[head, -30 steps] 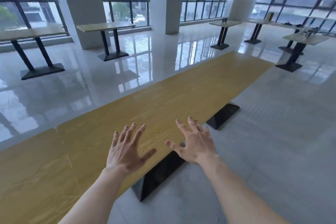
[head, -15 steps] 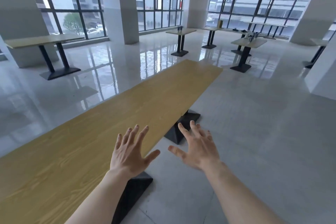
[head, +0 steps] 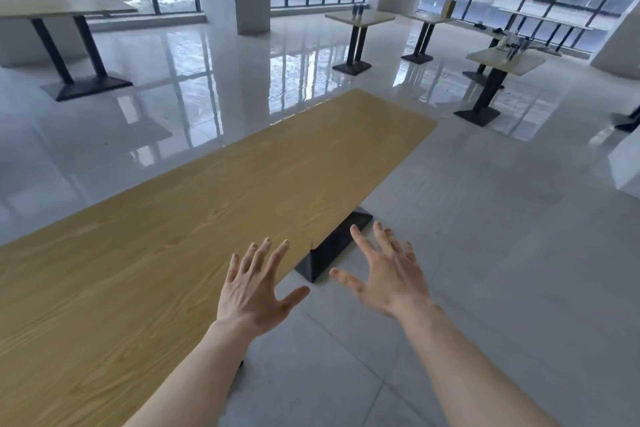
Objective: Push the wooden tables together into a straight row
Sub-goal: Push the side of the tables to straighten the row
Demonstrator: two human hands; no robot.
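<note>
- Wooden tabletop (head: 242,204): one long surface, long axis running from lower left to its far end at upper right; black base (head: 332,250) beneath.
- Left hand (head: 254,291): grip wide, fingers spread, over tabletop's near edge.
- Right hand (head: 388,274): grip wide, empty, above the floor (head: 502,253).

Long wooden tabletop (head: 214,218), black base (head: 332,250) beneath its near edge. Left hand (head: 252,291) fingers spread, over that edge; right hand (head: 388,274) spread, over grey floor (head: 485,253). Pedestal tables (head: 360,15) beyond.
</note>
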